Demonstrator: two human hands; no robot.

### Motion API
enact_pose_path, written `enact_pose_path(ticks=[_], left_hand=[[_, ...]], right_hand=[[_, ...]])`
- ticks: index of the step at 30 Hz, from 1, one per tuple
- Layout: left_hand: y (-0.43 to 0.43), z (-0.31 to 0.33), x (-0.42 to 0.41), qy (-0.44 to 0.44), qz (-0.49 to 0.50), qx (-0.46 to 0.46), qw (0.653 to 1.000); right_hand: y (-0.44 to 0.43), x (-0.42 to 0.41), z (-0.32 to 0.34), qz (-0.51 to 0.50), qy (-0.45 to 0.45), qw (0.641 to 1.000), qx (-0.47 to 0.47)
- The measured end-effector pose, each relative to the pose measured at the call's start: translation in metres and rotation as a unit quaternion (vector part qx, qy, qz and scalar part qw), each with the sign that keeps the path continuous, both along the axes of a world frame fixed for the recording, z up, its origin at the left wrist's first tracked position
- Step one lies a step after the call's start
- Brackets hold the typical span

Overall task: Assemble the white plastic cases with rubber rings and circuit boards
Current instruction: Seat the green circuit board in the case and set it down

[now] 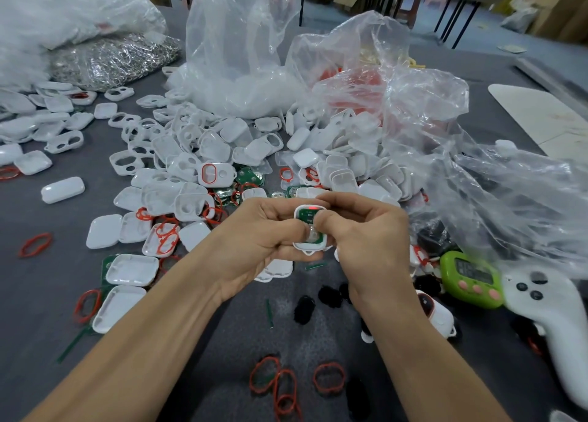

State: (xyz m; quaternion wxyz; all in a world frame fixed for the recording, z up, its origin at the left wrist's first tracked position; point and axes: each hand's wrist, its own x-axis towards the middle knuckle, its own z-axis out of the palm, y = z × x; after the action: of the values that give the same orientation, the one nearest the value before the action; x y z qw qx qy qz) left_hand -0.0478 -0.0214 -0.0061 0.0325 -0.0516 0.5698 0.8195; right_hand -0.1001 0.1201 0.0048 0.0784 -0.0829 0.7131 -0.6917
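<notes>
Probably light, stiff, slippery: white case half [313, 247] holding fragile green circuit board [309, 219]. Left grip [256, 240] and right grip [366, 240] both clamped on its edges; best held by rims.

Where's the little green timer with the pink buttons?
In the head view, the green timer sits low on the right side, just right of the right hand and beside the white controller.
</notes>
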Motion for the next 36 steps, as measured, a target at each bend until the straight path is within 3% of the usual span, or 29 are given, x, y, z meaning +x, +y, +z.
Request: enact_pose_path(ticks=[7,19,27,36], left_hand=[[-0.002,0.002,-0.001,-0.021,0.004,0.011,1.000],[0.009,0.004,-0.003,-0.040,0.108,-0.010,0.993],[0.005,0.004,-0.006,-0.044,0.110,0.029,0.993],[0.012,0.005,-0.005,-0.031,0.107,0.016,0.994]], right_hand=[[0.000,0.003,0.000,-0.002,0.012,1.000,-0.003],[0.000,0.002,-0.002,0.032,0.023,0.999,-0.019],[0.005,-0.005,-0.001,0.118,0.011,0.993,-0.001],[0.001,-0.002,-0.005,0.056,0.046,0.997,0.024]])
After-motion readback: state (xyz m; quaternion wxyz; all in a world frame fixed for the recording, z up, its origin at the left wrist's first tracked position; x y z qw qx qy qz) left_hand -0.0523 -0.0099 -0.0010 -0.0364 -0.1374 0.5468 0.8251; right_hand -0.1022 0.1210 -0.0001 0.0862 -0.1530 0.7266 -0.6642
